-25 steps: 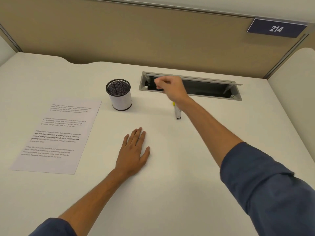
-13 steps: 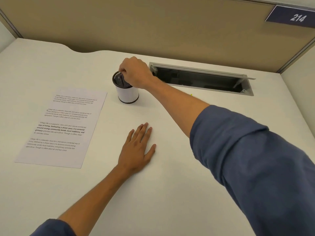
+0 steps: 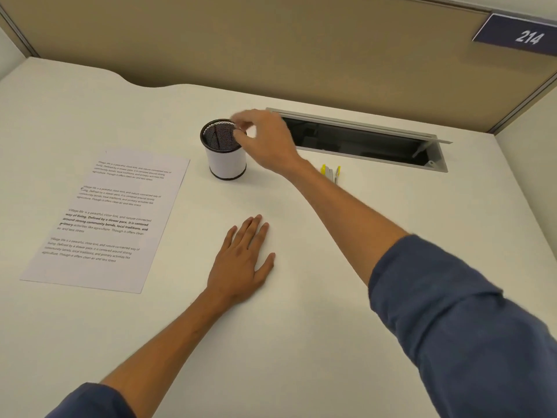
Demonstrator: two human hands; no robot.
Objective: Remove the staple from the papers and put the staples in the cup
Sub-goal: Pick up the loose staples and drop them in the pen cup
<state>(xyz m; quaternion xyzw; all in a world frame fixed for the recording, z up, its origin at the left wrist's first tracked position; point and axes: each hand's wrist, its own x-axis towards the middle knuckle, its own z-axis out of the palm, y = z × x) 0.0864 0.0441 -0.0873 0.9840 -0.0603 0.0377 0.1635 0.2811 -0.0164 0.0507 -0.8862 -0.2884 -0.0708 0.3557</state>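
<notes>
A white cup [image 3: 227,159] with a black mesh inside stands on the desk, left of centre at the back. My right hand [image 3: 265,140] hovers at the cup's right rim, its blurred fingertips loosely spread over the opening, and I see nothing between them. No staple is visible. My left hand [image 3: 241,260] lies flat on the desk with straight fingers, in front of the cup. The printed papers [image 3: 105,218] lie flat to the left, apart from both hands. A staple remover [image 3: 331,173] with yellow grips lies behind my right forearm.
An open cable slot [image 3: 361,140] with a raised metal flap is set into the desk at the back right. A beige partition wall [image 3: 271,46] with a "214" sign [image 3: 524,36] closes off the back. A side panel stands at the far right.
My right hand travelled from the cable slot to above the cup, then shifted slightly right to its rim with fingers loosening. The left hand stayed flat.
</notes>
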